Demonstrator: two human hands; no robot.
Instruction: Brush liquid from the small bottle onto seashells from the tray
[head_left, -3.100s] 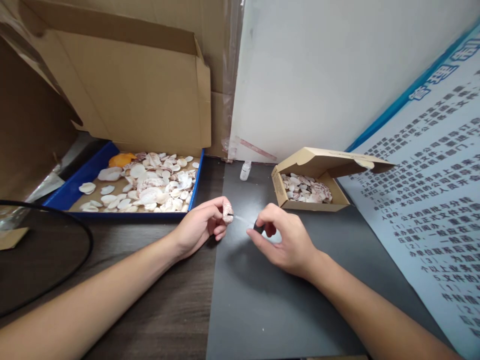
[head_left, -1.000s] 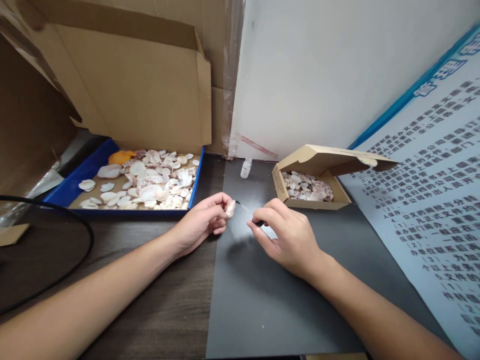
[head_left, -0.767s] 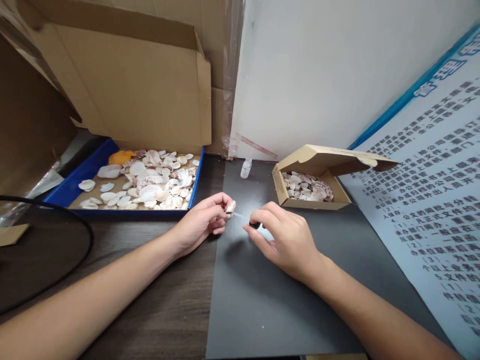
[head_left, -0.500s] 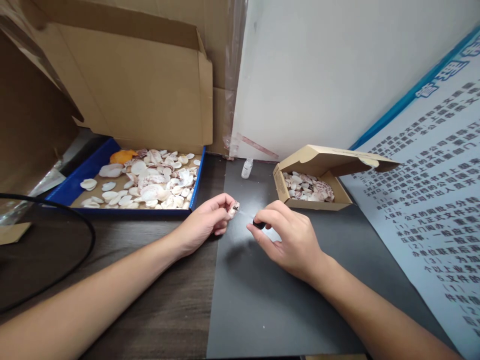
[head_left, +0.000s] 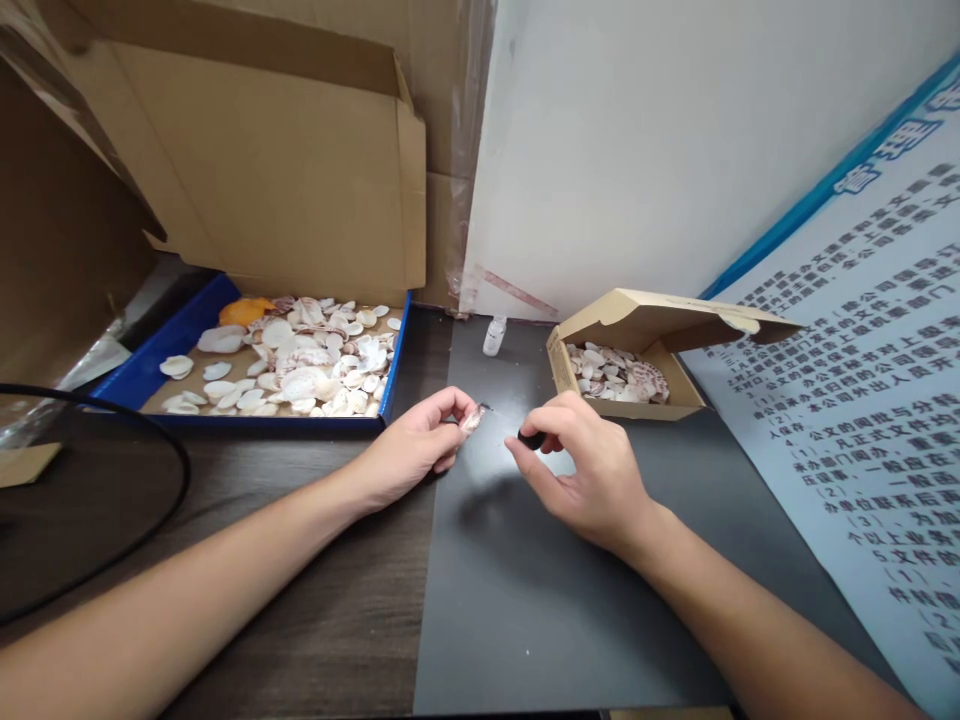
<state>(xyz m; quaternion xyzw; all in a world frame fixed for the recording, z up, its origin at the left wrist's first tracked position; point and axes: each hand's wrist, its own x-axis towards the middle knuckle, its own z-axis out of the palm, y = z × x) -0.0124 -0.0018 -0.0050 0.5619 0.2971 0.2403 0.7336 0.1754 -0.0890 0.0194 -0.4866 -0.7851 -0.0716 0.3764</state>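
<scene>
Between the thumb and fingers of my left hand (head_left: pixel 421 437) is a small pinkish-white shell (head_left: pixel 472 420) with a dark spot at its upper edge. My right hand (head_left: pixel 581 465) pinches a round black bottle cap (head_left: pixel 532 439) a short way to the right of the shell. A thin pale stem seems to reach from the cap toward the shell, though it is too faint to make out clearly. Behind both hands, a small bottle (head_left: pixel 493 337) with whitish contents stands upright without a cap.
At the left lies a blue-sided box (head_left: pixel 397 365) of loose shells, its cardboard lid (head_left: pixel 262 170) raised. A smaller carton (head_left: pixel 637 408) of shells sits at the right, lid partly up. A black cable (head_left: pixel 184 470) loops at far left; a printed poster (head_left: pixel 847 420) stands at right.
My right hand has drawn slightly to the right with the cap, away from the shell. The shell in my left hand has turned a little.
</scene>
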